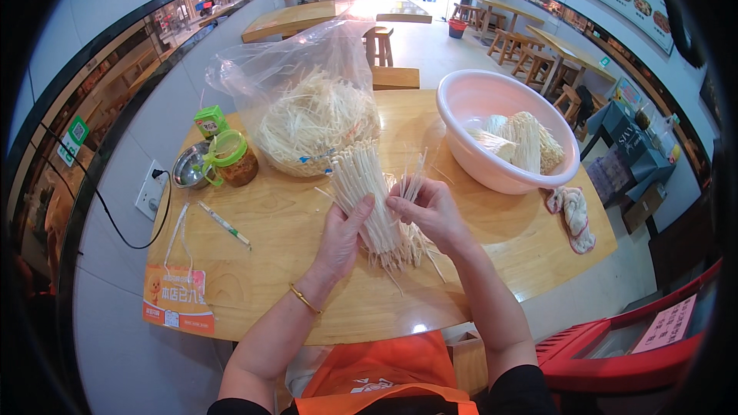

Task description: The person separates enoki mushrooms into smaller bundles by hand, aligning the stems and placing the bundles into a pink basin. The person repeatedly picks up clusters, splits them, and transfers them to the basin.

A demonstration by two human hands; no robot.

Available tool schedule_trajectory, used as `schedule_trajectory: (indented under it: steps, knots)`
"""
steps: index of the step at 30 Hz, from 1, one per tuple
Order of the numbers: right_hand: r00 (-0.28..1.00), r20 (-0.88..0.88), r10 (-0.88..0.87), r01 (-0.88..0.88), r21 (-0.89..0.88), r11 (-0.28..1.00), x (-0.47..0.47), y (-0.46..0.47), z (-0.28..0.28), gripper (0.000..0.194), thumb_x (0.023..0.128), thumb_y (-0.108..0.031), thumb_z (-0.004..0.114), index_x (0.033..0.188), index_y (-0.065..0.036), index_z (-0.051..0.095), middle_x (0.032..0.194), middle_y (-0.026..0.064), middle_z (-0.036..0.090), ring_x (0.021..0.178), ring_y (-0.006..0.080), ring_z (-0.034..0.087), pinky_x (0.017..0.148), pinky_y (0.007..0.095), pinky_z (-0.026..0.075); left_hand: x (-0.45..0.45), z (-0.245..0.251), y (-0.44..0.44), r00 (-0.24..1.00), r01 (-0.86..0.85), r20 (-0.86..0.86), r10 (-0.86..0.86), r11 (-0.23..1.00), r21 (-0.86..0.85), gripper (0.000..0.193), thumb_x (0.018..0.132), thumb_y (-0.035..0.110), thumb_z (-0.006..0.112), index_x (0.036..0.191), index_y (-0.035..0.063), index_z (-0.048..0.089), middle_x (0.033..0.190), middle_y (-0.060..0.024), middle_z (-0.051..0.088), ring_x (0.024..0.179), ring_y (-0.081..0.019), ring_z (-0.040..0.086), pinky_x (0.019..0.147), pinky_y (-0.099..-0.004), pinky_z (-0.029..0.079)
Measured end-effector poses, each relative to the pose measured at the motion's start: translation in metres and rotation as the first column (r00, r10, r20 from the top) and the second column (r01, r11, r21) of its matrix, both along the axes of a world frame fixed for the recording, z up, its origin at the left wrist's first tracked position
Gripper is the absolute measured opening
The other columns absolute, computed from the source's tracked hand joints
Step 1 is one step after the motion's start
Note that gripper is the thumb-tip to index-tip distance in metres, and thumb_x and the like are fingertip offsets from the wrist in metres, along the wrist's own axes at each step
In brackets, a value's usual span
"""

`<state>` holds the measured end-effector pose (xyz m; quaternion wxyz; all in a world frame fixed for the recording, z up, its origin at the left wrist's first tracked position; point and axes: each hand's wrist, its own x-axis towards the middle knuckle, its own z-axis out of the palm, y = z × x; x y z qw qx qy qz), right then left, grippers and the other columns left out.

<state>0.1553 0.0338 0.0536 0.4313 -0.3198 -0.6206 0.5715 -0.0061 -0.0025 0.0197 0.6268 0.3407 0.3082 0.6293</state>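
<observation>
A thick bundle of enoki mushrooms is gripped in my left hand, with the thumb across the front of its stems. Between the thumb and fingers of my right hand are a few loose enoki strands, just right of the bundle. Trimmed stem pieces lie in a pile on the wooden table, partly hidden behind the bundle and my right hand. Beyond my hands stands a clear plastic bag full of pale, stringy enoki. More enoki clumps rest inside a pink plastic basin at the right.
Left of the bag are a lidded jar, a metal bowl and a small green carton. A wrapped stick and an orange printed card lie nearer. A crumpled cloth sits by the right edge.
</observation>
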Motion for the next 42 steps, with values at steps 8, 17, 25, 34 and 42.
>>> schedule_trajectory:
  steps: [8, 17, 25, 34, 42]
  knots:
    - [0.999, 0.047, -0.002, 0.004, -0.047, 0.999, -0.004, -0.001, 0.000, 0.015, 0.086, -0.016, 0.067, 0.088, -0.001, 0.062, 0.076, -0.0001, 0.061, 0.067, 0.0057, 0.055, 0.062, 0.0221, 0.046, 0.001, -0.003, 0.001, 1.000, -0.003, -0.017, 0.004, 0.998, 0.063, 0.038, 0.093, 0.021, 0.057, 0.124, 0.0036, 0.043, 0.114, -0.0071, 0.058, 0.102, -0.0137, 0.057, 0.086, -0.0303, 0.049]
    - [1.000, -0.016, -0.019, 0.018, -0.010, 1.000, -0.003, 0.001, -0.003, 0.014, 0.087, -0.014, 0.065, 0.086, -0.001, 0.062, 0.073, 0.0007, 0.060, 0.065, 0.0060, 0.054, 0.060, 0.0217, 0.046, 0.001, 0.003, -0.002, 0.999, 0.002, 0.049, -0.005, 0.999, 0.052, 0.041, 0.089, 0.014, 0.061, 0.123, 0.0040, 0.041, 0.110, -0.0070, 0.057, 0.098, -0.0146, 0.058, 0.084, -0.0312, 0.050]
    - [0.983, -0.156, 0.099, -0.113, -0.086, 0.990, -0.005, -0.001, -0.002, 0.012, 0.089, -0.015, 0.063, 0.087, -0.003, 0.059, 0.081, 0.0023, 0.058, 0.067, 0.0076, 0.052, 0.061, 0.0222, 0.043, 0.000, 0.006, -0.002, 0.997, -0.048, 0.067, 0.049, 0.999, -0.016, 0.032, 0.087, 0.012, 0.062, 0.115, 0.0051, 0.048, 0.103, -0.0053, 0.059, 0.091, -0.0145, 0.060, 0.076, -0.0305, 0.054]
    - [0.969, -0.194, 0.151, -0.201, -0.267, 0.943, 0.024, 0.005, 0.022, 0.017, 0.086, -0.018, 0.066, 0.089, -0.003, 0.059, 0.081, 0.0038, 0.060, 0.062, 0.0075, 0.055, 0.057, 0.0210, 0.045, -0.011, 0.007, 0.005, 0.973, -0.184, 0.119, 0.196, 0.978, -0.100, 0.037, 0.090, 0.030, 0.057, 0.115, 0.0047, 0.048, 0.099, -0.0091, 0.060, 0.094, -0.0195, 0.061, 0.081, -0.0395, 0.054]
    - [0.810, 0.377, -0.449, 0.244, 0.479, 0.843, 0.000, 0.001, 0.012, 0.020, 0.087, -0.019, 0.065, 0.088, 0.000, 0.061, 0.071, 0.0025, 0.062, 0.058, 0.0053, 0.055, 0.049, 0.0209, 0.044, -0.011, 0.004, 0.003, 0.970, -0.108, 0.217, 0.113, 0.993, -0.036, 0.039, 0.094, 0.033, 0.047, 0.118, 0.0031, 0.048, 0.105, -0.0109, 0.060, 0.096, -0.0223, 0.060, 0.083, -0.0411, 0.052]
